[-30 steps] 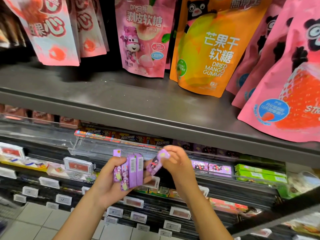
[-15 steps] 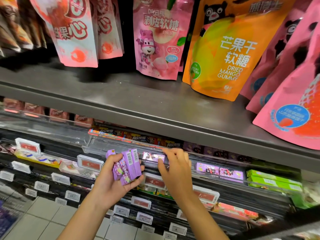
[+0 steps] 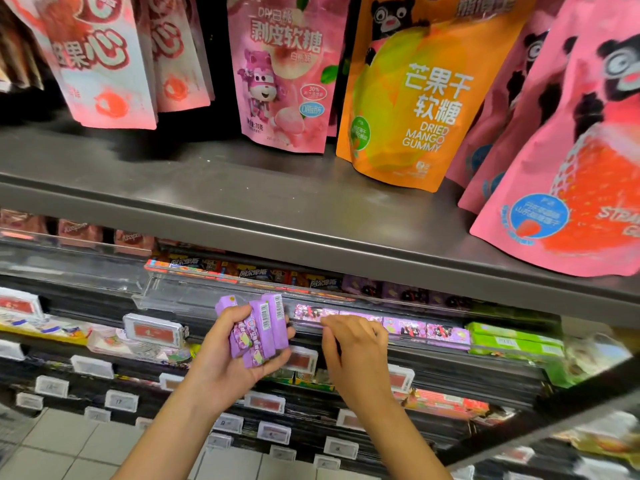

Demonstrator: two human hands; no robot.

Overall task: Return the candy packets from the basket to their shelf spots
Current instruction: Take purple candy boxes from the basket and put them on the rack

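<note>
head | left hand (image 3: 221, 362) grasps a bunch of purple packets (image 3: 258, 329), just left of the purple row (image 3: 381, 325) on the shelf tray | right hand (image 3: 356, 348) released, fingers loosely bent, tips at the row's front edge, holding nothing | green packs (image 3: 512, 339) right of row

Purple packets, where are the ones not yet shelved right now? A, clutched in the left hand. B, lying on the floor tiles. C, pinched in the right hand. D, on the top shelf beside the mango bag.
A: the left hand grips a bunch of purple packets, while the right hand holds none.
</note>
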